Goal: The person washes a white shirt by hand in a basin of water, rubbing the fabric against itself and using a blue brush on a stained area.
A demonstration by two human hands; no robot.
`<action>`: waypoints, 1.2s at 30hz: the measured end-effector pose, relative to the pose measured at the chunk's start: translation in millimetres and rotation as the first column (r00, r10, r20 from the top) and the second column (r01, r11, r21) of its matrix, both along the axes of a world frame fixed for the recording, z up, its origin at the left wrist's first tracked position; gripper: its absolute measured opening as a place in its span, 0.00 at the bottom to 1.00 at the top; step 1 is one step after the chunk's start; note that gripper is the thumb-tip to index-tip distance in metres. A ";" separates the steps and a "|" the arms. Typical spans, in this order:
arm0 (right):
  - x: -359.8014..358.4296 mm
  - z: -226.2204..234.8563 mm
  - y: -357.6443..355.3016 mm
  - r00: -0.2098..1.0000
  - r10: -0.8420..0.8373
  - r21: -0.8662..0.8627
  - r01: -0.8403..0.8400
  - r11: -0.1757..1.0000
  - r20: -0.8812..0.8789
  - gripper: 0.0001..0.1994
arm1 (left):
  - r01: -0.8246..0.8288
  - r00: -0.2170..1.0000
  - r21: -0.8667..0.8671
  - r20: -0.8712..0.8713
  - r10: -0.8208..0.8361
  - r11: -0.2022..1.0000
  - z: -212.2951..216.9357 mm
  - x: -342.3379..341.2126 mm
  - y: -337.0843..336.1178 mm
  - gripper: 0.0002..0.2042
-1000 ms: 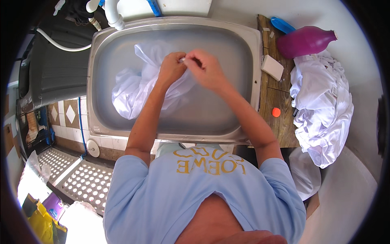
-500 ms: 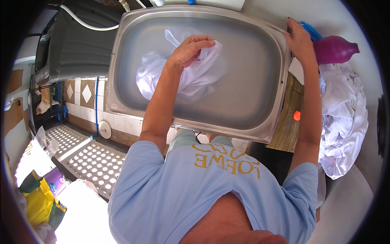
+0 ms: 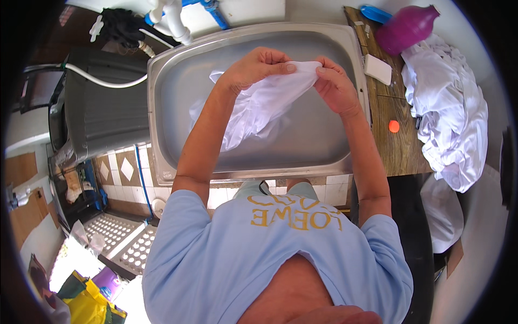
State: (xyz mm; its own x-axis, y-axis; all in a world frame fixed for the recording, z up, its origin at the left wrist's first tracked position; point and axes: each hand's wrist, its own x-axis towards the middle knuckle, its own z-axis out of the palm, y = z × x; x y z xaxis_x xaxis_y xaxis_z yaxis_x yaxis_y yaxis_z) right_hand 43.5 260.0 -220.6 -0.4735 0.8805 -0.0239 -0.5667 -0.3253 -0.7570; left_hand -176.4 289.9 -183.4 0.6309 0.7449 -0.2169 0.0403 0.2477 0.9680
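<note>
A white cloth point(image 3: 264, 102) is stretched between my two hands above a metal sink point(image 3: 345, 156) of cloudy water. My left hand point(image 3: 256, 67) pinches its upper edge, thumb toward the right. Gripping the cloth's upper right corner between thumb and fingers is my right hand point(image 3: 337, 86). The lower folds hang down into the water, where part of the cloth is blurred under the surface. What kind of garment or linen it is, I cannot tell.
On the wooden counter point(image 3: 386, 135) right of the sink lie a white soap-like block point(image 3: 377, 69), an orange cap point(image 3: 394, 126), a purple bottle point(image 3: 407, 29) and heaped white cloth point(image 3: 448, 108). White pipes point(image 3: 175, 21) rise behind the sink; a grey ribbed surface point(image 3: 108, 105) stands left.
My right hand has come from the sink's right rim to the cloth and taken hold of its corner. The cloth is lifted and drawn out more. The view has shifted.
</note>
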 end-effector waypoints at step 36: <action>108.7 4.6 17.1 -0.475 -0.442 0.528 0.056 0.848 0.761 0.20 | 0.428 0.892 -0.569 0.388 -0.230 0.702 -62.2 175.7 13.3 0.17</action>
